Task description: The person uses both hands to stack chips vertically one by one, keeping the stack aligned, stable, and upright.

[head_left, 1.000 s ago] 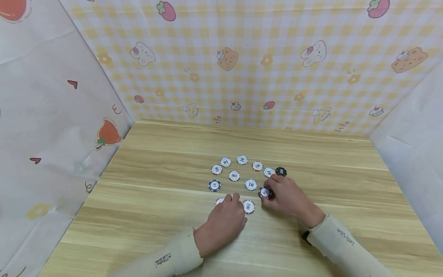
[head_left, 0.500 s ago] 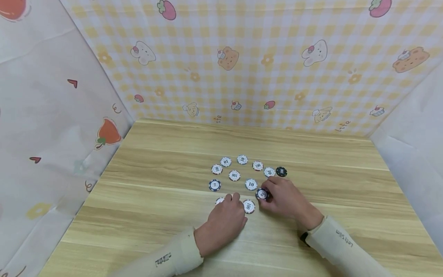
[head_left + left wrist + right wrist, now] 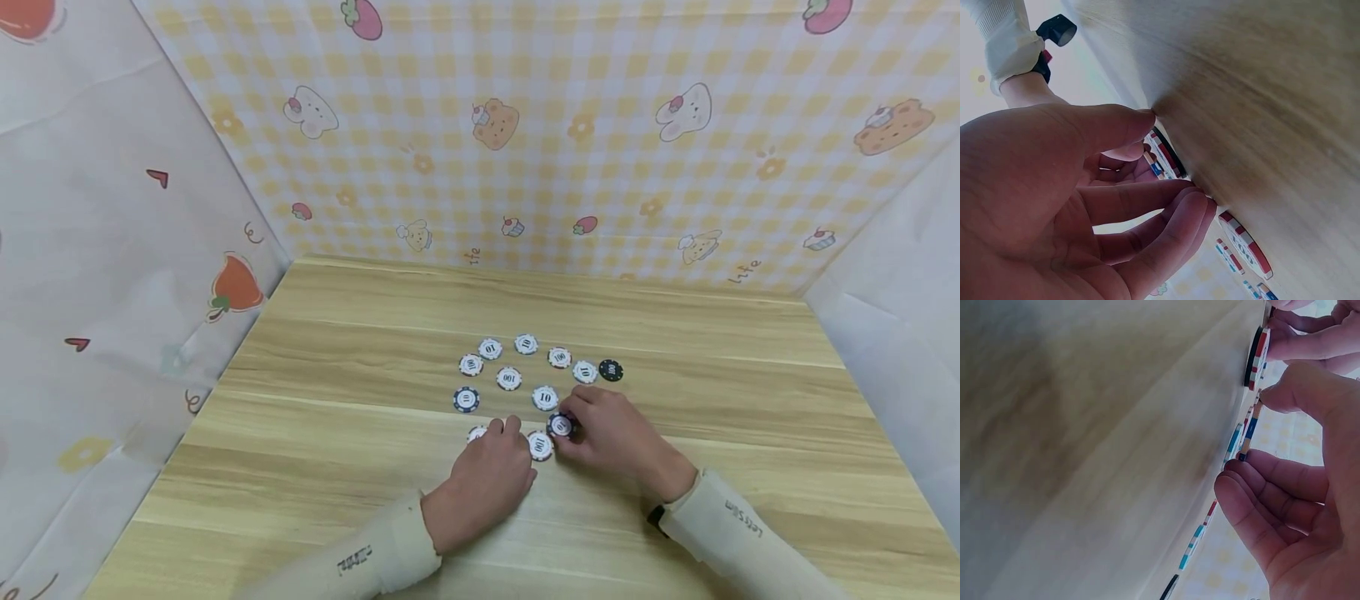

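Note:
My right hand (image 3: 618, 437) pinches a dark blue poker chip (image 3: 559, 426) by its edge between thumb and fingertips. In the right wrist view this blue chip (image 3: 1250, 428) stands a little off the table. My left hand (image 3: 487, 475) rests on the table with bent fingers, thumb and fingertips apart. Right beside it lies a red-and-white 100 chip (image 3: 540, 446), which the left wrist view shows on top of a black chip (image 3: 1172, 154). Past the left fingertips, another red-and-white chip (image 3: 1246, 245) is partly hidden by that hand in the head view.
Several chips lie spread on the wooden table (image 3: 337, 350) beyond the hands, among them a light blue 10 chip (image 3: 545, 398), a blue chip (image 3: 466, 399) and a black 100 chip (image 3: 611, 370). A yellow checked cloth (image 3: 450, 183) hangs at the back.
My right hand has moved left and slightly nearer to me with the blue chip, toward the red-and-white 100 chip. The left hand has stayed in place.

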`<action>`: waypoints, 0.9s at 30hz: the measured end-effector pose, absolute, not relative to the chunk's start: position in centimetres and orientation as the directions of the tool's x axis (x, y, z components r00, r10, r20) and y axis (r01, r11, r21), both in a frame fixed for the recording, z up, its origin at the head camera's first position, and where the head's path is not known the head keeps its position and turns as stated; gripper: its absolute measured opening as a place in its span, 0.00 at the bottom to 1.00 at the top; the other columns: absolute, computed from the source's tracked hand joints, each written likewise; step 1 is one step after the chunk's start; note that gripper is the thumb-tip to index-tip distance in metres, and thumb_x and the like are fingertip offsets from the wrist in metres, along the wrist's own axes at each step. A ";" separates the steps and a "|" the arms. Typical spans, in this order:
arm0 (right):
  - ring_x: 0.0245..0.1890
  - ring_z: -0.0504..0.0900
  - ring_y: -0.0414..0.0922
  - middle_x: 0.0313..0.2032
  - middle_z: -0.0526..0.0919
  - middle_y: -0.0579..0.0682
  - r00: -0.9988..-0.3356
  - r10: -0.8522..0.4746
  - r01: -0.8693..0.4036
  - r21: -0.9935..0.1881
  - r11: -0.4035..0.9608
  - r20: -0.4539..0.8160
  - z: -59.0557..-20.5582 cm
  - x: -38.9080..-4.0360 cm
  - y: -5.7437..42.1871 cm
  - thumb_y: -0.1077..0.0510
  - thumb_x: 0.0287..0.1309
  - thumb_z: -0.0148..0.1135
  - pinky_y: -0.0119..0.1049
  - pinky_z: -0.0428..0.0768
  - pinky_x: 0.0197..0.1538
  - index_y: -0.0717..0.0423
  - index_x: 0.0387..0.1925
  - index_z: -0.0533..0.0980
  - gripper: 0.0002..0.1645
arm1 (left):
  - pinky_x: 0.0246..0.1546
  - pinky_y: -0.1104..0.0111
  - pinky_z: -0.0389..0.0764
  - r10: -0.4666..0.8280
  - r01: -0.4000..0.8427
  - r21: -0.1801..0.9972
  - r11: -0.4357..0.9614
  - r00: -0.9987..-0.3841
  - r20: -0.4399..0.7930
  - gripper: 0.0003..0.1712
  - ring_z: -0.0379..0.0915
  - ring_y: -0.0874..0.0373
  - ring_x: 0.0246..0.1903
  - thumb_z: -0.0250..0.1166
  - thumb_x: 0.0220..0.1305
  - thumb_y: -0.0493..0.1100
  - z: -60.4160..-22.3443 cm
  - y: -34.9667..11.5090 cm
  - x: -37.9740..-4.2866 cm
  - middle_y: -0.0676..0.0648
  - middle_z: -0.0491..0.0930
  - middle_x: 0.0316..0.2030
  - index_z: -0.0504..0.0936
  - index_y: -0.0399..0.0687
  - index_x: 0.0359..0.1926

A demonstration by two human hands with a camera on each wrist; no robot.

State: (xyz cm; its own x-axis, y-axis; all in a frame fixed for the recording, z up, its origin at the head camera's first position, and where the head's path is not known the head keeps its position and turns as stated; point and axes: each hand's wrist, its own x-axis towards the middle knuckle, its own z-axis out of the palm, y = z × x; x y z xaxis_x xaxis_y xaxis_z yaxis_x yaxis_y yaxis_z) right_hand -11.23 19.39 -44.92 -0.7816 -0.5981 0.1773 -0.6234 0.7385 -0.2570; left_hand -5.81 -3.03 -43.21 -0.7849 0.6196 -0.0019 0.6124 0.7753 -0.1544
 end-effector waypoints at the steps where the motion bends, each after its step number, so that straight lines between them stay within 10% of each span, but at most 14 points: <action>1: 0.34 0.77 0.39 0.37 0.83 0.44 -0.780 -0.600 -0.625 -0.256 0.737 0.175 -44.9 -11.2 19.3 0.50 0.59 0.79 0.39 0.82 0.40 0.58 0.44 0.87 0.18 | 0.26 0.73 0.79 0.619 0.612 -0.156 0.775 -0.786 -0.005 0.23 0.73 0.58 0.32 0.72 0.74 0.60 -43.2 -3.0 -5.8 0.47 0.79 0.36 0.93 0.42 0.44; 27: 0.34 0.77 0.39 0.36 0.83 0.44 -0.721 -0.665 -0.692 -0.251 0.676 0.197 -44.8 -10.1 17.6 0.51 0.57 0.78 0.38 0.82 0.38 0.55 0.41 0.87 0.15 | 0.24 0.72 0.78 0.622 0.610 -0.178 0.772 -0.782 0.020 0.23 0.73 0.58 0.31 0.72 0.74 0.59 -43.4 -2.9 -5.7 0.47 0.78 0.35 0.93 0.42 0.43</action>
State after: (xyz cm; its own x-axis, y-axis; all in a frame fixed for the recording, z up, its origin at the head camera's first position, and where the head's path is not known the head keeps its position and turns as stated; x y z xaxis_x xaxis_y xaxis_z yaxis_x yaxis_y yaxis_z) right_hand -10.10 17.62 -44.84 -0.7207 -0.6648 0.1966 -0.6924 0.6764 -0.2511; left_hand -5.72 -2.94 -43.38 -0.7824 0.6224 0.0195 0.6098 0.7722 -0.1785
